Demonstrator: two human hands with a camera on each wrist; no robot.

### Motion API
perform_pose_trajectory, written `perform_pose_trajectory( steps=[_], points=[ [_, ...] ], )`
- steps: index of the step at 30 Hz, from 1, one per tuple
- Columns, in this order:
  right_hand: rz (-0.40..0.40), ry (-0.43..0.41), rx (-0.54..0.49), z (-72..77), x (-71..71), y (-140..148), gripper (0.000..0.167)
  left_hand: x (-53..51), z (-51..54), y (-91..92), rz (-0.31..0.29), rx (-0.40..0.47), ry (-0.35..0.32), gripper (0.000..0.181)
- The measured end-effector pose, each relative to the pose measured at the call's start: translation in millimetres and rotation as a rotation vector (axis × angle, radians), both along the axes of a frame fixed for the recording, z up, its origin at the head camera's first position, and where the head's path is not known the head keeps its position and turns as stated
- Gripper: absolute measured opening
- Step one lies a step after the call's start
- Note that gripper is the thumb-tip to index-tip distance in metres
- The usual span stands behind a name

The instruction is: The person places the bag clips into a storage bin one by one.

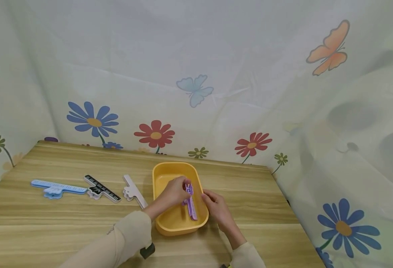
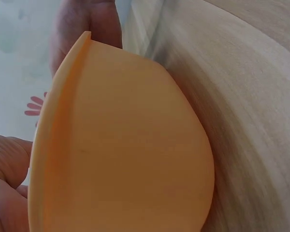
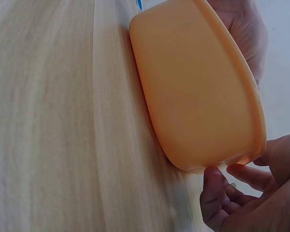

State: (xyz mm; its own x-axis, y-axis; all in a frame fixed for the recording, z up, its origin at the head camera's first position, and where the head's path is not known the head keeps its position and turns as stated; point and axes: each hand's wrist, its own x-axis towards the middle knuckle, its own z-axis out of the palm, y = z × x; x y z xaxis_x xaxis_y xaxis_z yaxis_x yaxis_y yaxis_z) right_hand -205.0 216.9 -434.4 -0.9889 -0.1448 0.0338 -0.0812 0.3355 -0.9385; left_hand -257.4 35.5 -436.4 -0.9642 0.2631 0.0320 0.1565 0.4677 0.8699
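Note:
Inside the yellow bin, a purple clip is pinched at its upper end by the left hand, which reaches over the bin's left rim. The right hand grips the bin's right rim between thumb and fingers. In the left wrist view the bin's outer wall covers most of the left hand and hides the clip. The right wrist view shows the right hand with fingertips at the bin.
Left of the bin on the wooden table lie a blue clip, a black clip with piano-key markings, and a white clip close to the bin's left side. A flowered curtain stands behind and beside the table.

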Motion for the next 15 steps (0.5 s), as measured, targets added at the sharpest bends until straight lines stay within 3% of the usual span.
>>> perform_pose_trajectory(
  steps=[7, 10, 15],
  points=[
    [0.001, 0.004, -0.01, 1.1, 1.5, -1.8, 0.037, -0.9, -4.2, -0.5, 0.006, -0.026, 0.018, 0.041],
    [-0.004, 0.002, -0.01, 0.2, 0.9, -1.7, 0.036, -0.3, -4.1, -0.7, 0.002, -0.006, -0.006, 0.041],
    [-0.018, 0.01, -0.01, -18.6, -10.1, 4.2, 0.036, 0.2, -5.5, -2.2, 0.028, -0.054, 0.014, 0.041]
  ],
)
